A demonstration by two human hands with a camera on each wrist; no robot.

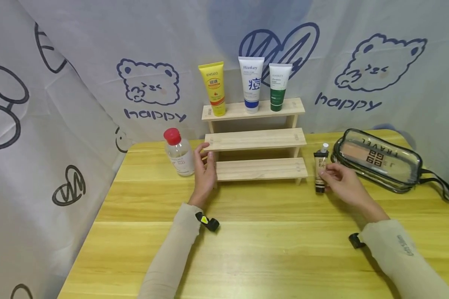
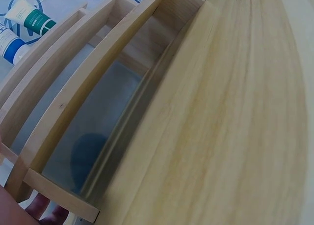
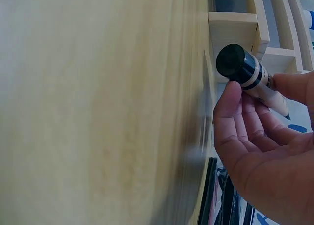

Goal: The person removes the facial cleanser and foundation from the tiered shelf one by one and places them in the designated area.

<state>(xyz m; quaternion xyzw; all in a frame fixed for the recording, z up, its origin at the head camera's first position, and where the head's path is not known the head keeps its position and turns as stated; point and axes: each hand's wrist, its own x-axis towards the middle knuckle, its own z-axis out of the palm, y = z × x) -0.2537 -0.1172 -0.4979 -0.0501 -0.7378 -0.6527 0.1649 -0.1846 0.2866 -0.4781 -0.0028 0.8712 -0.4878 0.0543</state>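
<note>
R hand [image 1: 342, 180] pinches the small black-capped tube [image 1: 320, 172] upright on the table [image 1: 247, 232], just R of the wooden step shelf [image 1: 260, 169], w/ L hand [image 1: 204, 168] loosely touching shelf's L end.

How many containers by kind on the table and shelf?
Squeeze tubes on the top step: 3 (yellow tube, blue-and-white tube, green-and-white tube)
Clear bottle with red cap: 1
Small black-capped tube, held by the right hand: 1
Clear travel pouch: 1
Total: 6
</note>
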